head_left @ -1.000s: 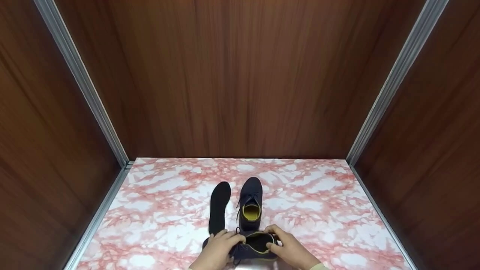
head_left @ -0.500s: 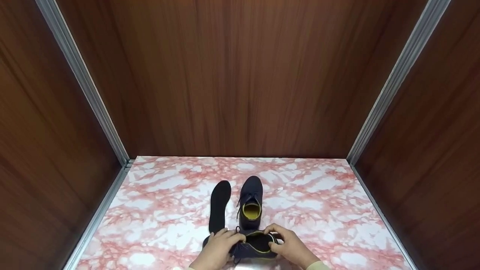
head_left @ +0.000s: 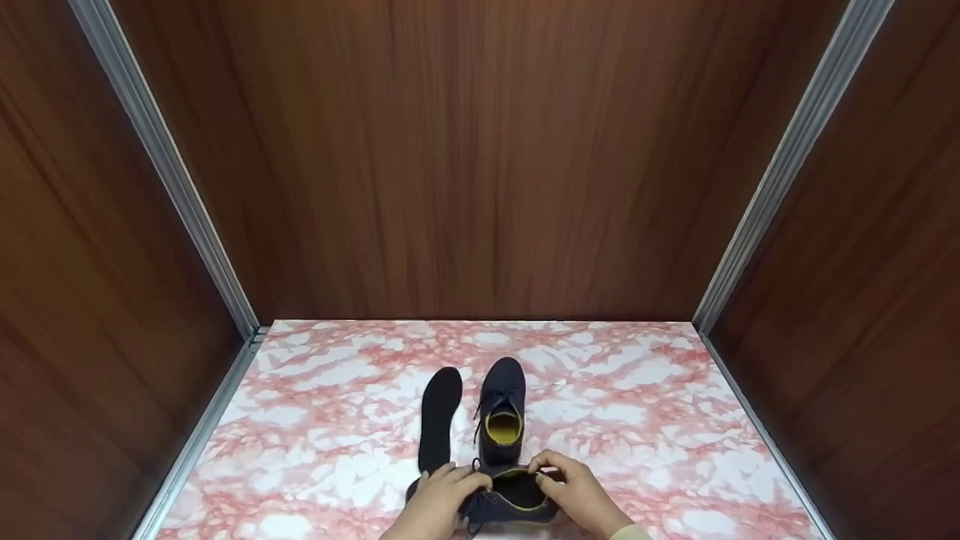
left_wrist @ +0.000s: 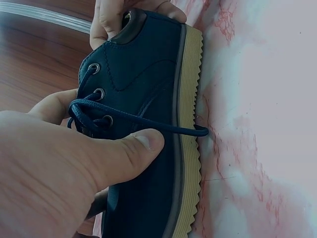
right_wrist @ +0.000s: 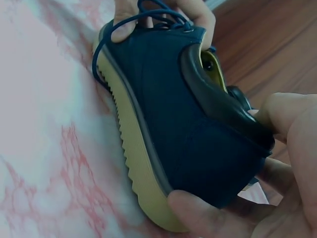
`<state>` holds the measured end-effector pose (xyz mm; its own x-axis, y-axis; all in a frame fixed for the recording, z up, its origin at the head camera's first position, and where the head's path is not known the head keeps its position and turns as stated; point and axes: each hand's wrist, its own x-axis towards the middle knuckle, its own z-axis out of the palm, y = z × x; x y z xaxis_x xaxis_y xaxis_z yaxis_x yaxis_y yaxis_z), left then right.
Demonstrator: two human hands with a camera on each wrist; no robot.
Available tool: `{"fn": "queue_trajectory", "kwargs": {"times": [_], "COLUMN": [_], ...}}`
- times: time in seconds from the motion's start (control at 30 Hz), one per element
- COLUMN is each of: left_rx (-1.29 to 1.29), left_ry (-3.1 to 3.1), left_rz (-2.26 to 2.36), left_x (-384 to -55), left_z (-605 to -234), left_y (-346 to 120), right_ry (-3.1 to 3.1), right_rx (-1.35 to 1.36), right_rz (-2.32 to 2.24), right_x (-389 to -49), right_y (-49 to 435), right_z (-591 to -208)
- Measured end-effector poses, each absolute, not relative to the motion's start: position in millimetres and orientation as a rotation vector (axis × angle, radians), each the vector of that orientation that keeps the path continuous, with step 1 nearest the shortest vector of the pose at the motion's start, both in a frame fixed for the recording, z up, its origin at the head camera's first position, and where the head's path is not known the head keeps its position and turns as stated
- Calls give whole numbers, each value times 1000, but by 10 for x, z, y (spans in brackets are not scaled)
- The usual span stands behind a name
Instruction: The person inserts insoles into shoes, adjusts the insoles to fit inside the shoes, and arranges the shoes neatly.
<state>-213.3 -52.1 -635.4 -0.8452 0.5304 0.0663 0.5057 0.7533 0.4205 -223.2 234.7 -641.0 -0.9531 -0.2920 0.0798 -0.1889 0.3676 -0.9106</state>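
A dark navy lace-up shoe [head_left: 514, 514] with yellow lining lies crosswise at the near edge, toe to the left. My left hand [head_left: 437, 499] grips it over the front; in the left wrist view its thumb [left_wrist: 143, 146] presses on the upper below the lace [left_wrist: 133, 119]. At the heel, my right hand [head_left: 577, 491] holds the padded collar [right_wrist: 213, 94], thumb inside and other fingers around the back. Dark material covers the shoe's inner bottom. Beyond it stands the matching shoe [head_left: 504, 382], toe away, its yellow inside showing. A black insole [head_left: 440, 412] lies left of that shoe.
The tabletop [head_left: 315, 427] has a red and white marbled surface. Brown wood-look panels [head_left: 480, 165] stand behind and on both sides, with grey metal rails [head_left: 172, 172] at the corners. Another dark piece [head_left: 412, 489] shows beside the left hand, mostly hidden.
The right thumb and fingers have drawn closer together at the heel collar, and the pale rim seen there earlier is now covered. The left hand, both shoes and insole keep their places.
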Motion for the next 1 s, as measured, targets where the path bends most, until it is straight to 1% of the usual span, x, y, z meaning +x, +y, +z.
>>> {"fn": "queue_trajectory", "kwargs": {"times": [0.27,0.57,0.87,1.0], "left_rx": [809,840,793,818], "left_ry": [2851,2889,2846,2854], "left_rz": [688,677,706,697], "left_x": [-2144,-2149,-2149,-2154], "left_z": [-6341,-6311,-6354,-6371], "left_y": [-523,-531,-529,-533], "right_ry": [2655,2602,2765,2809], "right_rx": [-444,-369,-426,-477], "right_rz": [-1603,-1653,-1500,-1477], "right_x": [-2245,-2263,-2236,-2228], "right_y": [2287,2242,2197,2195], "right_z": [-6420,-6374,-6381,-6391]}}
